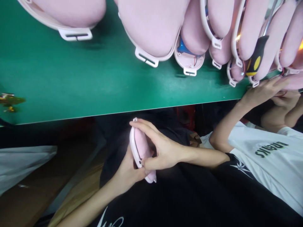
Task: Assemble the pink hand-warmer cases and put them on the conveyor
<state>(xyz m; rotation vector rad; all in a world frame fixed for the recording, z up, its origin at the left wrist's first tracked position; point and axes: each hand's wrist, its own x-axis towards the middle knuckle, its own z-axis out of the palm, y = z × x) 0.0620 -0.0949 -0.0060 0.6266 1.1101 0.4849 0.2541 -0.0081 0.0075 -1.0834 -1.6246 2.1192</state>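
Observation:
I hold a pink padded device [141, 143] with a pale rim and a small loop tab at its upper end, in front of my black shirt, below the table edge. It stands on edge, with a dark seam line and a small dark slot along the rim. My left hand [132, 168] is closed round its lower part from the left, its fingers partly hidden behind. My right hand [161, 146] grips it from the right, fingertips at the top of the rim and thumb near the slot.
Several similar pink shells [153, 25] lie along the green table [94, 78], some showing wires and a blue part [183, 47]. A black and yellow screwdriver [257, 58] rests on them. A co-worker's hand [262, 90] is at the right. A brass-coloured fitting [10, 101] sits at the left.

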